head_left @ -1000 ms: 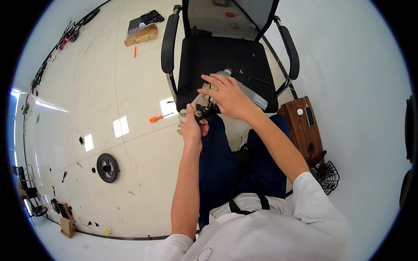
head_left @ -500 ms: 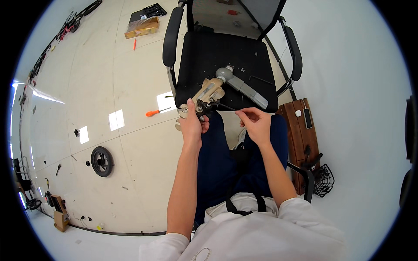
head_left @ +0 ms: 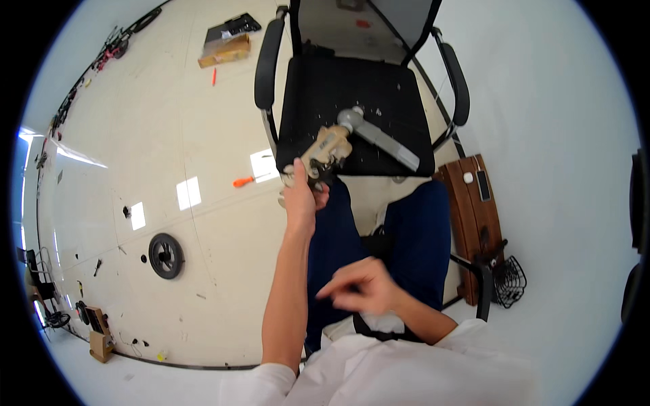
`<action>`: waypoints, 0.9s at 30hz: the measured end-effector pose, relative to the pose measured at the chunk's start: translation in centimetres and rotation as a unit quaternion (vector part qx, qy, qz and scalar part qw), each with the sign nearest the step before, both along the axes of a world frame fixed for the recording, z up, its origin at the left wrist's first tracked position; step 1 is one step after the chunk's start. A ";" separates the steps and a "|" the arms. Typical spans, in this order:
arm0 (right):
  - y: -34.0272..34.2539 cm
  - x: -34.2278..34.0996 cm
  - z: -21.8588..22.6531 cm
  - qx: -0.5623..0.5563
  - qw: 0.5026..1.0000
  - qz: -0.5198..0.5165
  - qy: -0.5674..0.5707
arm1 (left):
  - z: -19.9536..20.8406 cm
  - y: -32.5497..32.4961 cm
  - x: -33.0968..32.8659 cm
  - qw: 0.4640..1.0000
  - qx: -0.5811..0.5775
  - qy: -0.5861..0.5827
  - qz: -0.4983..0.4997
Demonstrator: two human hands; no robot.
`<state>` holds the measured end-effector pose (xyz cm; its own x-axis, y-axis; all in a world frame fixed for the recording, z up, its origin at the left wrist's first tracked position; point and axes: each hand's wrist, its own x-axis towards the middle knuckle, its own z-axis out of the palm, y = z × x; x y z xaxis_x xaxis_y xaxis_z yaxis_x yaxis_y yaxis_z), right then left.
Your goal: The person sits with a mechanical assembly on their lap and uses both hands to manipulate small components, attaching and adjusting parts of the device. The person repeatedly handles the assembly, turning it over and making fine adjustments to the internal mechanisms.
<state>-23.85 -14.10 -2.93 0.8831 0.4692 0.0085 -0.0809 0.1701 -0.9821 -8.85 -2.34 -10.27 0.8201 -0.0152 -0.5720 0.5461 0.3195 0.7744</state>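
My left hand (head_left: 302, 197) is closed around the near end of a beige part with a black mechanism (head_left: 323, 157), its thumb along the side. The part lies tilted at the front edge of the black chair seat (head_left: 318, 88). Its far end meets a rounded grey joint (head_left: 350, 120), from which a flat grey bar (head_left: 387, 144) runs to the right across the seat. My right hand (head_left: 365, 285), blurred by motion, is over my lap near my waist. Whether anything is in its fingers I cannot make out.
On the floor to the left are an orange-handled screwdriver (head_left: 243, 183), a black wheel (head_left: 166, 256) and a cardboard box (head_left: 225, 51) beside a black case. Armrests flank the seat. A brown wooden box (head_left: 467, 223) with a phone (head_left: 483, 185) and a black wire basket (head_left: 509, 281) stand right.
My right hand has drawn back from the beige part toward my waist. Both the thin dark rod near its fingers and the hex key on the seat no longer show.
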 end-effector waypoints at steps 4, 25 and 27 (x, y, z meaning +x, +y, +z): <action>-4.4 1.4 -1.1 -0.149 0.986 -0.066 -0.034 | -0.5 0.2 0.5 0.999 -0.031 -0.018 -0.003; -6.5 12.8 -4.7 -0.370 0.856 -0.332 -0.143 | 0.8 0.2 0.0 1.000 -0.028 0.004 -0.007; -6.7 13.9 -4.2 -0.423 0.827 -0.324 -0.182 | 0.8 0.2 0.2 1.000 -0.028 0.003 -0.007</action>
<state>-9.97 -20.76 -7.17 0.9627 -0.1271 0.2389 0.0844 -0.6980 -0.7112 -8.69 -2.13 -9.52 0.8157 -0.0578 -0.5756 0.5558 0.3542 0.7520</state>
